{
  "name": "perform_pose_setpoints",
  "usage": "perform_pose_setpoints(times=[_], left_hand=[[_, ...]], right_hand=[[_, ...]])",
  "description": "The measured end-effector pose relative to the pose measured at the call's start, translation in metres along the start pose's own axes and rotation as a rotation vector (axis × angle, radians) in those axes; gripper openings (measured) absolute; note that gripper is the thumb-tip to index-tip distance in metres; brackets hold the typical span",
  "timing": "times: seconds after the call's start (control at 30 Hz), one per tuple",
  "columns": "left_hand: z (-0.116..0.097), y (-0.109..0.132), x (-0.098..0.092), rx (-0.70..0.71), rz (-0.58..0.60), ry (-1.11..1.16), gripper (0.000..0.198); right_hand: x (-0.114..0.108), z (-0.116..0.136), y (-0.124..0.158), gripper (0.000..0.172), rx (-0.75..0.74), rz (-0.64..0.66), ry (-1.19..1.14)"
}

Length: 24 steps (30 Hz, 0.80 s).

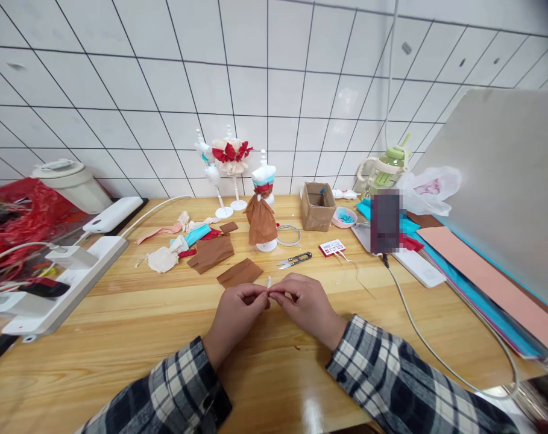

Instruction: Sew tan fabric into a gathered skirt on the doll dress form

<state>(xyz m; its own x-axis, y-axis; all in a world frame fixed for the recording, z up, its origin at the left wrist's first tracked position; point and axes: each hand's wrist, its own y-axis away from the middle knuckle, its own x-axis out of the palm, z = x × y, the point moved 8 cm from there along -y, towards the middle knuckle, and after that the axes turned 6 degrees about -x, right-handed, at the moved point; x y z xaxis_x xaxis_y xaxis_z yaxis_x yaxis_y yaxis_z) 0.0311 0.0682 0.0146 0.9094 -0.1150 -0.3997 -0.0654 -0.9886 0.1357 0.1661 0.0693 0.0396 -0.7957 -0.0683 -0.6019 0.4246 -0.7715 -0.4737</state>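
My left hand (240, 310) and my right hand (305, 304) meet fingertip to fingertip above the middle of the table. Both are closed in a pinch on a small whitish strip (269, 281), whose tip pokes up between them; the rest is hidden by my fingers. Just beyond lie a folded brown paper piece (240, 273), a larger brown piece (211, 252) and thread snips (295, 260). Behind these stands a small white dress form (263, 172) wearing a brown gathered skirt (261, 222) with red and turquoise bands. A ring of wire or tape (289, 235) lies beside its base.
Two more dress forms (219, 212) stand by the tiled wall. Crumpled paper scraps (167, 258) lie left, a cardboard box (318, 208), pink dish (345, 217) and red-white packet (332, 248) right. A power strip (70, 289) edges the left; a cable (430, 355) and coloured sheets (495, 283) edge the right.
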Motion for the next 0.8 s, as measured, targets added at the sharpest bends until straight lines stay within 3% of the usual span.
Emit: perform_pose_setpoints(times=[0.3, 0.47, 0.8], left_hand=[[-0.005, -0.001, 0.003, 0.021, 0.035, -0.017, 0.027], [-0.003, 0.000, 0.002, 0.021, -0.010, -0.065, 0.025], [-0.012, 0.003, 0.000, 0.111, -0.057, -0.081, 0.020]], right_hand=[[-0.004, 0.000, 0.000, 0.014, -0.032, -0.019, 0.059], [-0.002, 0.002, 0.000, 0.014, -0.030, 0.008, 0.079], [-0.001, -0.012, -0.002, 0.007, 0.163, -0.037, -0.064]])
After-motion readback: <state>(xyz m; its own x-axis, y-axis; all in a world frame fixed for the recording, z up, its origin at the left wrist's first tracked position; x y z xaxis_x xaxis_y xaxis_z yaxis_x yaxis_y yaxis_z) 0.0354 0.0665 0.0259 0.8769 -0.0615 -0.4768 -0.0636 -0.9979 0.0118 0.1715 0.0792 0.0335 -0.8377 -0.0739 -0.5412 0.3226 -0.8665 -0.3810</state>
